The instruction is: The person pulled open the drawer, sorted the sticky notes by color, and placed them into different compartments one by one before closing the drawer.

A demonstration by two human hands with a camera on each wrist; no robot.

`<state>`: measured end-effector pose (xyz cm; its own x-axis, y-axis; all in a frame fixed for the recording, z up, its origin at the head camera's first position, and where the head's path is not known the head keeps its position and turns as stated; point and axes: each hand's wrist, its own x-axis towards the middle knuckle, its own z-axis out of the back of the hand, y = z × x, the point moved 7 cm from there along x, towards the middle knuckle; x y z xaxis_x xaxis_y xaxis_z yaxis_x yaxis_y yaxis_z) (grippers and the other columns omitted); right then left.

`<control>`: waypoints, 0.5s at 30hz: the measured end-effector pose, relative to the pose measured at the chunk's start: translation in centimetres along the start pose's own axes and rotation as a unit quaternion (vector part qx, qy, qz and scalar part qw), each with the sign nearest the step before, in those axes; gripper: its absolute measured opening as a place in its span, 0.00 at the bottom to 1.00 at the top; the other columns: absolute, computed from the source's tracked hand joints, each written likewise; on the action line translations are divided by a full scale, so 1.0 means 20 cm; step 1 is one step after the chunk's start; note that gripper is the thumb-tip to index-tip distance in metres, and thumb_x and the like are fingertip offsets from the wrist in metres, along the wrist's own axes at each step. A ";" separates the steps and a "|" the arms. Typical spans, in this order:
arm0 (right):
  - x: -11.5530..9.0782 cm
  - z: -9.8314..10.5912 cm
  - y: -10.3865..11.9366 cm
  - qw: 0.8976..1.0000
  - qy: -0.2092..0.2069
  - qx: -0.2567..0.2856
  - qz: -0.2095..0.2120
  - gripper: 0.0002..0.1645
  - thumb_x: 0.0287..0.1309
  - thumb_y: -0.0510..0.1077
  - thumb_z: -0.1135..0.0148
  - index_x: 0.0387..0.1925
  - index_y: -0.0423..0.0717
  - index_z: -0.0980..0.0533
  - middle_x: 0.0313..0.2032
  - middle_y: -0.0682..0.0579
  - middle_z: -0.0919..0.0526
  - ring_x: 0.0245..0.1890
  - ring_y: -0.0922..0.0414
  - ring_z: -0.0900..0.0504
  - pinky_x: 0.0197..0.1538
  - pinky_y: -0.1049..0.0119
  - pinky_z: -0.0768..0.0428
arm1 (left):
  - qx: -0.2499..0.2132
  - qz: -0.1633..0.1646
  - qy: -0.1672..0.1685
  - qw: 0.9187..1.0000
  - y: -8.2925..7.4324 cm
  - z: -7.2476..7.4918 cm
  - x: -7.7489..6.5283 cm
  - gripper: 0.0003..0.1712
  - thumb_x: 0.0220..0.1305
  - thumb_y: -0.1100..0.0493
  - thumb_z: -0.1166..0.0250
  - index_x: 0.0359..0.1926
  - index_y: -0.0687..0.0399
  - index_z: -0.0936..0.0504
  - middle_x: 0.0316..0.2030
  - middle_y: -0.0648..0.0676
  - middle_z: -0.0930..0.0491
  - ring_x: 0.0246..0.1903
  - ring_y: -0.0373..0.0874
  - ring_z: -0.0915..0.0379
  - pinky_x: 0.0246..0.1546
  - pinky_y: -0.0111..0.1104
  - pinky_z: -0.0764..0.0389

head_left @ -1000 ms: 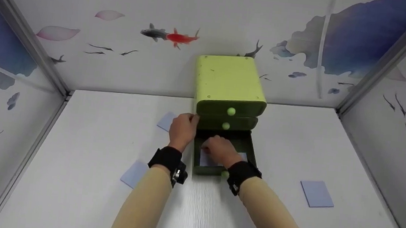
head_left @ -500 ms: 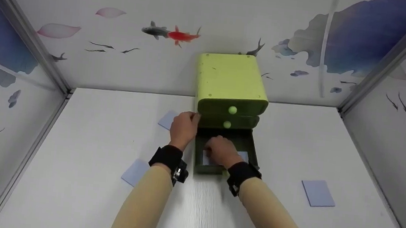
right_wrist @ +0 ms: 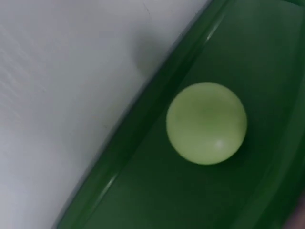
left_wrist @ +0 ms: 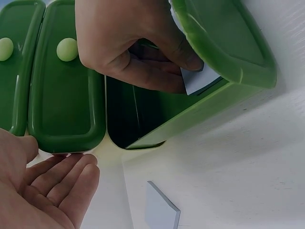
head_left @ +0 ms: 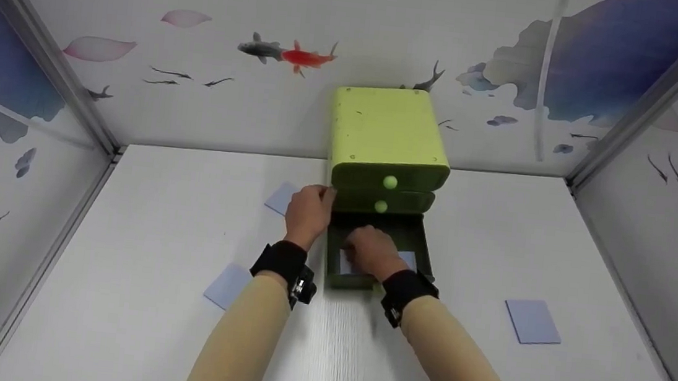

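Observation:
A lime-green drawer cabinet (head_left: pixel 389 124) stands against the back wall, its bottom drawer (head_left: pixel 331 282) pulled out. My right hand (head_left: pixel 370 249) reaches down into that drawer and pinches a light blue square card (left_wrist: pixel 201 80) between thumb and fingers. Much of the card is covered by the hand. At the cabinet's left side is my left hand (head_left: pixel 307 213); its fingertips touch the side by the middle drawer (left_wrist: pixel 66 95), fingers only slightly bent, palm showing. The right wrist view is filled by the bottom drawer's front and its round pale green knob (right_wrist: pixel 207 123).
Three more blue square cards lie on the white table (head_left: pixel 169 211): one card (head_left: pixel 280 198) behind the left hand, one card (head_left: pixel 226 285) beside the left forearm, one card (head_left: pixel 533 322) far right. Patterned panels (head_left: pixel 186 101) enclose the table.
Both hands keep nearly the same place; the right hand stays at the card in the drawer. The whole head view has shifted slightly.

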<state>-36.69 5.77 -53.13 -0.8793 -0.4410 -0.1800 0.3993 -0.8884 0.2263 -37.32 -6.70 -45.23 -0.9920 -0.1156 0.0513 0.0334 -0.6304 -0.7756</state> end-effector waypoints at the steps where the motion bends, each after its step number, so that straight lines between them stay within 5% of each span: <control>1: 0.00 0.00 0.00 1.000 -0.001 0.000 -0.001 0.10 0.59 0.36 0.40 0.37 0.50 0.14 0.37 0.50 0.14 0.36 0.52 0.17 0.40 0.54 0.18 | 0.000 0.001 0.000 1.000 0.00 0.00 0.00 0.20 0.75 0.49 0.49 0.46 0.55 0.14 0.24 0.54 0.20 0.24 0.45 0.26 0.28 0.34 0.29; 8: -0.03 0.01 -0.04 1.000 -0.007 -0.003 -0.005 0.08 0.60 0.36 0.39 0.37 0.46 0.15 0.39 0.47 0.15 0.42 0.47 0.17 0.45 0.51 0.19 | 0.010 0.001 -0.002 1.000 0.00 -0.01 -0.01 0.21 0.75 0.49 0.49 0.48 0.56 0.15 0.28 0.55 0.17 0.25 0.46 0.24 0.30 0.34 0.27; 15: -0.06 0.05 -0.04 1.000 -0.004 -0.018 -0.004 0.07 0.60 0.38 0.38 0.35 0.48 0.15 0.39 0.48 0.15 0.42 0.49 0.18 0.45 0.52 0.19 | 0.011 0.008 0.002 1.000 0.00 -0.01 0.00 0.20 0.75 0.49 0.49 0.46 0.56 0.15 0.19 0.50 0.27 0.20 0.43 0.31 0.26 0.32 0.33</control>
<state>-36.28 7.09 -52.11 -0.8842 -0.4334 -0.1742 0.4016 -0.8958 0.1904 -37.33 -6.53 -45.38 -0.9918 -0.1228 0.0364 0.0518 -0.6447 -0.7627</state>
